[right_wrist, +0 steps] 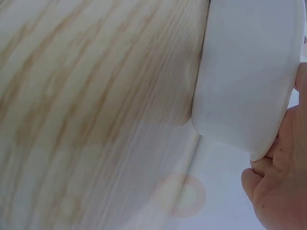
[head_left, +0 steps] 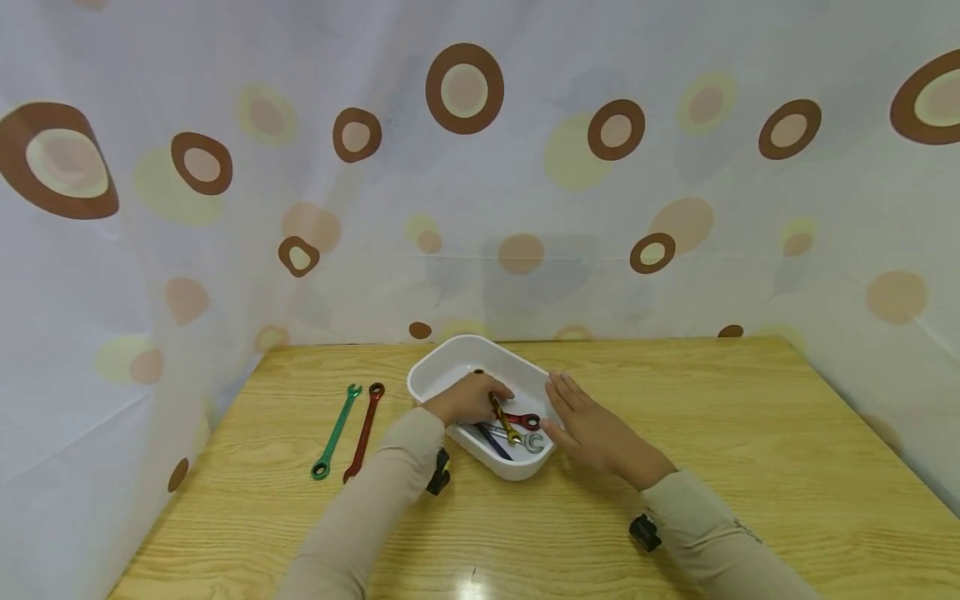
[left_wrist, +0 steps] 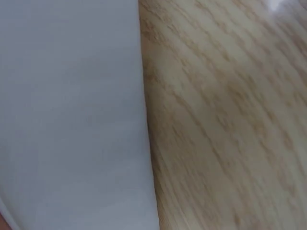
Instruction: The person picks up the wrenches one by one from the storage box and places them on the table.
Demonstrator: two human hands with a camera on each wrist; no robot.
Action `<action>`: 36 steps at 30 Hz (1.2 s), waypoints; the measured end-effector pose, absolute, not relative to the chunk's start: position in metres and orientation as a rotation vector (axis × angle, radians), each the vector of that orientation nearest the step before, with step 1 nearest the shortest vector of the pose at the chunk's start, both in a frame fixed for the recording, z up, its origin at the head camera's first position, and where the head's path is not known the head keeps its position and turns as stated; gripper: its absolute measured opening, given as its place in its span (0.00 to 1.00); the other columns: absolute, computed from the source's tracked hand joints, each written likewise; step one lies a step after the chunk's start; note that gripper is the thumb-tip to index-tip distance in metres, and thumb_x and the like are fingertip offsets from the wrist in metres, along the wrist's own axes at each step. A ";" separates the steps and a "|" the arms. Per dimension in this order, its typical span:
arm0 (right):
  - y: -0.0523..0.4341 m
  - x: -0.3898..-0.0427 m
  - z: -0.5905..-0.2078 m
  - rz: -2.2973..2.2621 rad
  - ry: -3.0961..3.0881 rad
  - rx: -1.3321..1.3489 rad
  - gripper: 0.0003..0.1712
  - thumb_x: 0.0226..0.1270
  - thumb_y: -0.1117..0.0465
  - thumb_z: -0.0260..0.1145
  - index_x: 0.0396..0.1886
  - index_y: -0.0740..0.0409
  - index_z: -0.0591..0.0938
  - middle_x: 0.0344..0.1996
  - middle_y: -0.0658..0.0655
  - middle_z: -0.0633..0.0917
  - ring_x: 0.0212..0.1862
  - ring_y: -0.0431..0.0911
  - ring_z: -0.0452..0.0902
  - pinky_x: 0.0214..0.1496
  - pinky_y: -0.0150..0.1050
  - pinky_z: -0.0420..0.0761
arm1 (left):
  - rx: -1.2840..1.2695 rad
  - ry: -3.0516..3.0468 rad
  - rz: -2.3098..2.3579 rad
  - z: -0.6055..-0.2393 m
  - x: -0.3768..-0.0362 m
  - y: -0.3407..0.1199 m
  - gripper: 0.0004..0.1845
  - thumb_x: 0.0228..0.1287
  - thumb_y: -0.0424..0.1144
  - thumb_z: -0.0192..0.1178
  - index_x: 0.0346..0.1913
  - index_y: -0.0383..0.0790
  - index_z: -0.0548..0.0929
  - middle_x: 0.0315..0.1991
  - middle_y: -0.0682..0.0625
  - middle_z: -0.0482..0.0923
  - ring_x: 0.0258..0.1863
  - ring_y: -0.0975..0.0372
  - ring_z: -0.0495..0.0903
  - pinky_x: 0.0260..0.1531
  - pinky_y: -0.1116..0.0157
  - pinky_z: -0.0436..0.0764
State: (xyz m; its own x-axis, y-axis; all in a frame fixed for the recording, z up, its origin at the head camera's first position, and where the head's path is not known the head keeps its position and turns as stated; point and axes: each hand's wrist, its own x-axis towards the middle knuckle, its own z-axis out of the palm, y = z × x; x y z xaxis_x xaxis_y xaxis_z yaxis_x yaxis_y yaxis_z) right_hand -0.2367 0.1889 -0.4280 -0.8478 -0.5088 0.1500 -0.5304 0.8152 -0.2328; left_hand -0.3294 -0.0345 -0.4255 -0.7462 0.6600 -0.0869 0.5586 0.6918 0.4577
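Note:
My left hand reaches over the near-left rim of a white tray and pinches a yellow wrench by its upper end. Under and beside it in the tray lie a red wrench, a silver wrench and a dark blue wrench, partly hidden by the hand. My right hand rests against the tray's right rim with its fingers extended. The right wrist view shows that hand touching the rim of the tray. Only the tray's outer wall fills the left wrist view's left half.
Left of the tray, a green wrench and a long red wrench lie side by side on the wooden table. A patterned curtain hangs behind the table and along its sides.

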 end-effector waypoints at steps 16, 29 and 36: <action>0.192 -0.241 -0.428 0.416 -2.923 0.823 0.40 0.77 0.45 0.44 0.73 0.72 0.53 0.74 0.68 0.49 0.75 0.62 0.41 0.72 0.55 0.54 | 1.053 2.723 0.409 -0.426 -0.332 -0.029 0.14 0.58 0.34 0.68 0.48 0.45 0.86 0.32 0.55 0.82 0.33 0.67 0.76 0.41 0.68 0.76; 0.192 -0.241 -0.430 0.409 -2.913 0.826 0.39 0.78 0.45 0.44 0.72 0.73 0.54 0.74 0.69 0.50 0.75 0.63 0.42 0.72 0.55 0.54 | 1.124 2.758 0.359 -0.425 -0.327 -0.030 0.15 0.64 0.33 0.62 0.51 0.51 0.86 0.32 0.56 0.75 0.32 0.67 0.73 0.34 0.69 0.74; 0.190 -0.240 -0.432 0.424 -2.908 0.836 0.39 0.77 0.46 0.45 0.72 0.73 0.53 0.74 0.68 0.49 0.75 0.62 0.41 0.72 0.55 0.54 | 1.131 2.865 0.378 -0.426 -0.322 -0.033 0.15 0.66 0.34 0.59 0.53 0.51 0.86 0.34 0.55 0.74 0.31 0.66 0.70 0.32 0.70 0.72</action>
